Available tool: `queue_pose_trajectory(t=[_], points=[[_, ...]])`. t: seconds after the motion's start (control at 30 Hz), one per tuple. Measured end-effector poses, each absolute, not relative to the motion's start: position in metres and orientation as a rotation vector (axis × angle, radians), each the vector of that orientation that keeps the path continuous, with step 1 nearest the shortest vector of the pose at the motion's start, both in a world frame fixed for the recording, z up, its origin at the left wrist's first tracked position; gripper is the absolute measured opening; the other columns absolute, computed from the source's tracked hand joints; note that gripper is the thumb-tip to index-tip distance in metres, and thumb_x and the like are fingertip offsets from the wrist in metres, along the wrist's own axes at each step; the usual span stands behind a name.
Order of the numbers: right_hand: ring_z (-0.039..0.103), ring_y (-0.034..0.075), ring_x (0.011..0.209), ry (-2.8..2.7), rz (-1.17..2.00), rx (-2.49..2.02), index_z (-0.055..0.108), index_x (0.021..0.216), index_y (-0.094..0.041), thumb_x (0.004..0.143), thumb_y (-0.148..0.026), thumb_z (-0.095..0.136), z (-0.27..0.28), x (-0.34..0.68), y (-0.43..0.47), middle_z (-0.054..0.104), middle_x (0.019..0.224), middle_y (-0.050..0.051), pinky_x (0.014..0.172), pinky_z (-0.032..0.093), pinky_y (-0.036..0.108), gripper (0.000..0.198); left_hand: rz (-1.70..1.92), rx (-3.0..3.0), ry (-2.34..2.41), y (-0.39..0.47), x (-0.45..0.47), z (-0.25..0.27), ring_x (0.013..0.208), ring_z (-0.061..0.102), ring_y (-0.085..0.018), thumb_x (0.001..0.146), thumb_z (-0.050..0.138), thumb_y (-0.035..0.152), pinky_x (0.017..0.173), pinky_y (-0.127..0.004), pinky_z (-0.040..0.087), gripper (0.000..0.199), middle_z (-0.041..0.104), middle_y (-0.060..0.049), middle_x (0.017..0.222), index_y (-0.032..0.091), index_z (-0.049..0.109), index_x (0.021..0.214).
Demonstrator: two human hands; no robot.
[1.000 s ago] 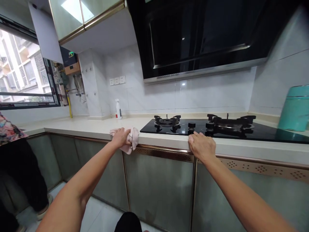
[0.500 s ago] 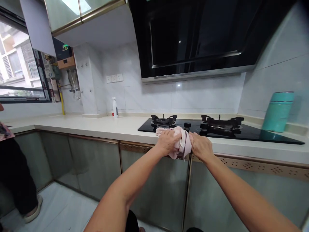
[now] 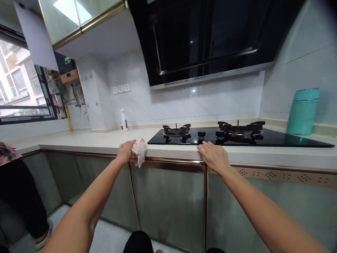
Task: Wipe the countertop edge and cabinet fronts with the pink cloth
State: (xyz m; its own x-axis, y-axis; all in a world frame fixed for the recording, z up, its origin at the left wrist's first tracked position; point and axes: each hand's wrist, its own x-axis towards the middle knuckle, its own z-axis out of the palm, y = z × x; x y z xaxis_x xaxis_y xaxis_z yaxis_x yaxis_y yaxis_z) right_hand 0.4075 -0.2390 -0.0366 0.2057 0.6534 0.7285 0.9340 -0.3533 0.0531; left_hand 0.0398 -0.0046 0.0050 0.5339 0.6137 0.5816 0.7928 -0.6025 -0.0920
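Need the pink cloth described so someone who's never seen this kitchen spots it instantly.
Find the black stove on the pale counter. Just left of it, at the counter's front edge, the left hand holds a crumpled cloth. Its soft pink folds droop over the edge, unlike the stiff white spray bottle standing farther back.

Pale pink cloth (image 3: 140, 151): crumpled, bunched in the left hand (image 3: 126, 151). Draped over front edge of white table (image 3: 172, 151), lower part hanging, left of gas hob (image 3: 286, 140).

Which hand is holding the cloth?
The left hand: it holds the pink cloth at the counter's front edge; the right hand rests on that edge without any cloth.
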Motion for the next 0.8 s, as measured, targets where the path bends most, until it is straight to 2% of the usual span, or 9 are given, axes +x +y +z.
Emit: queue_pose_trajectory(t=[0.1,0.23,0.43,0.6,0.7,0.8], points=[[0.059,0.026,0.128,-1.482,-0.947,-2.094,0.071,0.119,-0.023,0.107,-0.042,0.02,-0.033,0.403,-0.239,0.063,0.141,0.009,0.095,0.046,0.039,0.056,-0.722,-2.348,-1.248,-0.013,0.046,0.001,0.135,0.047,-0.038,0.069,0.081,0.03,0.112,-0.051,0.034,0.09,0.05,-0.019,0.144,0.023,0.04,0.149],[0.058,0.027,0.127,-1.474,-0.904,-2.076,0.072,0.117,-0.023,0.107,-0.043,0.022,-0.03,0.403,-0.238,0.065,0.138,0.01,0.095,0.045,0.04,0.055,-0.651,-2.314,-1.134,-0.044,0.079,-0.004,0.125,0.05,-0.038,0.072,0.08,0.035,0.104,-0.048,0.039,0.086,0.053,-0.018,0.136,0.024,0.042,0.148],[0.055,0.029,0.133,-1.536,-0.843,-2.078,0.061,0.137,-0.02,0.106,-0.043,0.022,-0.032,0.41,-0.239,0.059,0.145,0.012,0.101,0.045,0.042,0.055,-0.685,-2.458,-0.753,-0.112,0.193,-0.016,0.117,0.052,-0.036,0.067,0.085,0.039,0.099,-0.048,0.041,0.094,0.055,-0.016,0.13,0.025,0.039,0.148],[0.056,0.025,0.133,-1.5,-0.772,-2.087,0.055,0.142,-0.016,0.106,-0.042,0.014,-0.032,0.418,-0.238,0.063,0.141,0.013,0.106,0.043,0.039,0.061,-0.819,-2.504,-0.532,-0.151,0.262,-0.022,0.113,0.054,-0.035,0.075,0.078,0.042,0.096,-0.047,0.041,0.092,0.057,-0.018,0.126,0.018,0.034,0.152],[0.058,0.026,0.131,-1.505,-0.766,-2.1,0.057,0.14,-0.016,0.106,-0.045,0.011,-0.031,0.42,-0.237,0.065,0.138,0.014,0.104,0.044,0.04,0.064,-0.814,-2.617,-0.405,-0.146,0.25,-0.017,0.122,0.052,-0.033,0.074,0.08,0.039,0.102,-0.046,0.039,0.096,0.056,-0.016,0.134,0.019,0.03,0.154],[0.055,0.026,0.134,-1.517,-0.754,-2.097,0.057,0.139,-0.016,0.106,-0.047,0.013,-0.031,0.419,-0.236,0.062,0.142,0.014,0.106,0.042,0.041,0.063,-0.856,-2.753,-0.413,-0.126,0.212,-0.012,0.139,0.044,-0.031,0.076,0.08,0.05,0.113,-0.049,0.032,0.102,0.047,-0.015,0.151,0.026,0.023,0.157]])
